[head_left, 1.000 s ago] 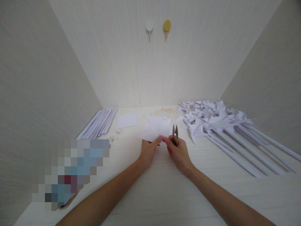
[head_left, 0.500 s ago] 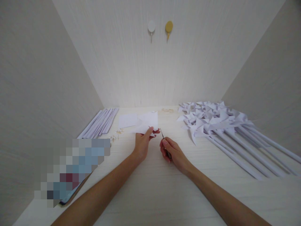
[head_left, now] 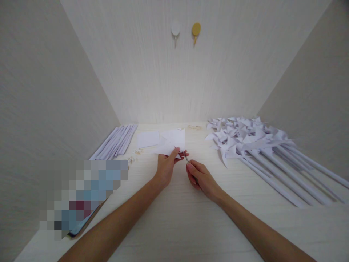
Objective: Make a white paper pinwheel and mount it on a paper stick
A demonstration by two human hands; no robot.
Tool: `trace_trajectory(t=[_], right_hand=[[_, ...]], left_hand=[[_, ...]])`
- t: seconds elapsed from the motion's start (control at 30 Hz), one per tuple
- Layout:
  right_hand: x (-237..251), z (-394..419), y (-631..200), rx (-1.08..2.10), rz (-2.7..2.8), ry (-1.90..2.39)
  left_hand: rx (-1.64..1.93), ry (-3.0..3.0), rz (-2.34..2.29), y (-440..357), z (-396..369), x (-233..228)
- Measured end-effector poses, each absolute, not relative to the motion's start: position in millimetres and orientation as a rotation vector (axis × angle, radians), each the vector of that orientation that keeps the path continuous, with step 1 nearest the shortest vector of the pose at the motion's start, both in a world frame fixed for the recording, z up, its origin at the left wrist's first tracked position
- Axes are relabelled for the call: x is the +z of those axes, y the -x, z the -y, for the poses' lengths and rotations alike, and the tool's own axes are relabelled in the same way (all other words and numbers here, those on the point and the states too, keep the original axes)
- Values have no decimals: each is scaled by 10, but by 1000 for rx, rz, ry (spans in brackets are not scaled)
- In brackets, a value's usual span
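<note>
A cut piece of white paper point(head_left: 165, 146) is pinched in my left hand point(head_left: 165, 166), thumb on top and fingertips showing past its right edge. My right hand point(head_left: 200, 175) is closed around slim metal scissors point(head_left: 186, 157), whose grips are mostly hidden in the palm. The narrow blades point up and left and reach the paper's right edge by the left fingertips. Behind the held piece lies another white sheet point(head_left: 177, 135) on the table. A stack of white paper squares point(head_left: 148, 139) sits just left of it.
White paper pinwheels point(head_left: 231, 143) on rolled sticks point(head_left: 278, 173) are heaped at the right. Rolled paper tubes point(head_left: 116, 142) lie at the back left, near a blurred flat device point(head_left: 92, 198). Small pale bits point(head_left: 133, 157) are scattered nearby. Two hooks point(head_left: 196, 29) hang on the back wall point(head_left: 163, 83).
The scissors have moved left and up from beside the paper to its right edge. My left hand and the paper have shifted slightly to the right.
</note>
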State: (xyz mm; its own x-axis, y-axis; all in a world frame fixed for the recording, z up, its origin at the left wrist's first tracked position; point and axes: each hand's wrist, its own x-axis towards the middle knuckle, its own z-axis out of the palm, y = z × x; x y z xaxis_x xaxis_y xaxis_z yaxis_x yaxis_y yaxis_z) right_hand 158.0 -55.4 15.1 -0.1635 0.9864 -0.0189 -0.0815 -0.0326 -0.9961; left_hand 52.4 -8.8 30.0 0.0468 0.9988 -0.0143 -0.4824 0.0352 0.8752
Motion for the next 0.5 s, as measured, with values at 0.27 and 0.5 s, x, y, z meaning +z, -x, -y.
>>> trace_trajectory(t=[0.27, 0.5], right_hand=[[152, 545, -1574, 1402, 1214, 1080], [152, 549, -1579, 1397, 1205, 1088]], left_hand=[[1348, -851, -825, -526, 96, 309], [1349, -891, -825, -525, 89, 296]])
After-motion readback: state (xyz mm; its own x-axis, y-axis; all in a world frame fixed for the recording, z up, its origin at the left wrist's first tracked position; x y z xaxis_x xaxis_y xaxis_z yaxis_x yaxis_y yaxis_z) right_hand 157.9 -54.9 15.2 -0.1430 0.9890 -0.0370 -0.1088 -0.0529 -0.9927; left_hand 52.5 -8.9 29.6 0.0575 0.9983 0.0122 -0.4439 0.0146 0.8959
